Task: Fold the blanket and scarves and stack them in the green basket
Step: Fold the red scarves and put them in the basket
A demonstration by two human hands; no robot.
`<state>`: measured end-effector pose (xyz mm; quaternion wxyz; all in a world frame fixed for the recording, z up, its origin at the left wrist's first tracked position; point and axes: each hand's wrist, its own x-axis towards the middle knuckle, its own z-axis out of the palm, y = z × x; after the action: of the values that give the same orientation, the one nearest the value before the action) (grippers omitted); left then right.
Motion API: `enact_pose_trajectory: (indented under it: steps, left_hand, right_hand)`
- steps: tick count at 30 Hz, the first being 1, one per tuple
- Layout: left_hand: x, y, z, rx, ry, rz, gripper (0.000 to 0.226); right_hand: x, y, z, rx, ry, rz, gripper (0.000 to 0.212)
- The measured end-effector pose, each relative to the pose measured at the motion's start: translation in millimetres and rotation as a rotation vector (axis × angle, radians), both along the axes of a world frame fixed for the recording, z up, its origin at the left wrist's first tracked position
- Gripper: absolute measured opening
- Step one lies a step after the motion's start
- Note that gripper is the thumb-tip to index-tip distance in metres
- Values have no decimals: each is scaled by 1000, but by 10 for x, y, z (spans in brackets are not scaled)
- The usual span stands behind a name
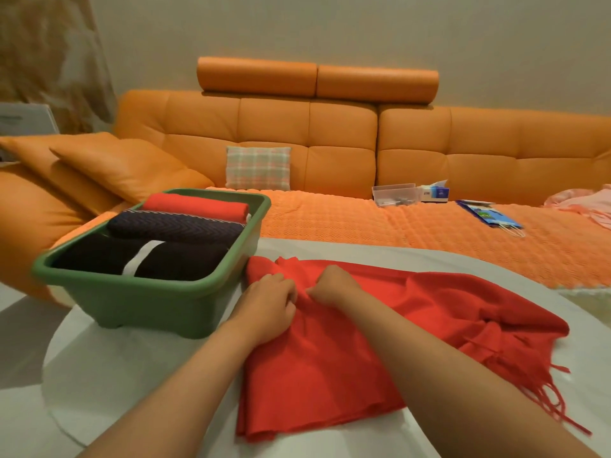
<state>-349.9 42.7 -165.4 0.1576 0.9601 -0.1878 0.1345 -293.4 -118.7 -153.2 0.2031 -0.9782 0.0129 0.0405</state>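
A red fringed scarf (330, 365) lies partly folded on the white round table (125, 368), its tassels trailing to the right. My left hand (267, 305) and my right hand (332, 285) sit side by side near the scarf's far left end, each with fingers curled and pinching the red fabric. Left of them stands the green basket (155, 299). It holds three folded pieces in a row: a black one with a white stripe (142, 259), a dark navy herringbone one (175, 226) and a red one (195, 206).
An orange sofa (330, 153) runs behind the table, with a plaid cushion (258, 168), a clear plastic box (393, 194), a tissue pack (434, 192), a blue packet (489, 216) and a pink cloth (585, 203) on its seat.
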Motion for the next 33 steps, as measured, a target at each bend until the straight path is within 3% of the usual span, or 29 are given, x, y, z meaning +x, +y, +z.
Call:
enact_pose_trajectory:
  steps: [2, 4, 7, 9, 11, 14, 17, 20, 25, 29, 33]
  left_hand:
    - [18, -1, -1, -32, 12, 18, 11]
    - [32, -28, 6, -86, -28, 30, 10]
    - [69, -104, 27, -182, -181, 56, 13]
    - [96, -160, 32, -182, -246, 94, 28]
    - [79, -221, 30, -139, -195, 114, 42]
    - [77, -271, -67, 14, 124, 67, 56]
    - [83, -290, -122, 153, 340, 37, 65]
    - [120, -279, -93, 201, 374, 29, 62]
    - [362, -221, 6, 147, 202, 72, 43]
    - [604, -272, 3, 222, 390, 130, 63]
    - [776, -331, -118, 279, 447, 166, 80]
  right_hand:
    - [22, 30, 1, 7, 19, 4, 23]
    - [11, 35, 24, 113, -10, 17, 30]
    - [-29, -116, 180, 400, -197, -127, 10]
    - [-63, -303, 290, 468, -281, -241, 14]
    - [-101, -514, 307, 390, -278, -287, 21]
    - [-159, -769, 174, 160, -158, -270, 32]
    - [-133, -894, 82, 135, -86, -243, 39]
    - [-60, -887, 98, 97, -53, -234, 45]
    - [93, -890, 37, -21, -83, -128, 52]
    - [277, -1024, -79, 18, -139, -96, 34]
    - [393, -1135, -146, 55, -203, -26, 52]
